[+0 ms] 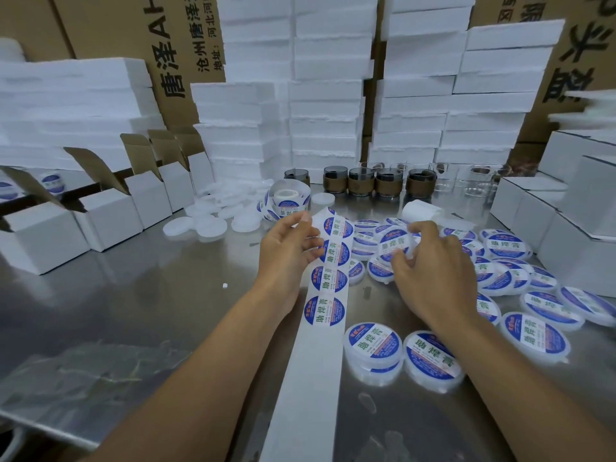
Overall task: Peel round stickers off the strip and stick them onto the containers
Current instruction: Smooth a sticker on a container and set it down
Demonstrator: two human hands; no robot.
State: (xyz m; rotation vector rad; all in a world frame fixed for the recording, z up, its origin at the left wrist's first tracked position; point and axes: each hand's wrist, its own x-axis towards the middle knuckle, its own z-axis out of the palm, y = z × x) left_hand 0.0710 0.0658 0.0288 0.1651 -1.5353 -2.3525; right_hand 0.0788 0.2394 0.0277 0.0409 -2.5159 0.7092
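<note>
Left hand (290, 248) pinches the thin, floppy strip (328, 278) at frame centre, right hand (430, 268) presses a limp sticker (395, 243) onto a light container (380, 270), best handled by its edge.

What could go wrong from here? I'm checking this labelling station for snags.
The peeled end of the backing strip trails off the table edge and could drag. The right hand works over a crowded heap of labelled containers, so a sticker might land crooked or on a container that is already labelled.
</note>
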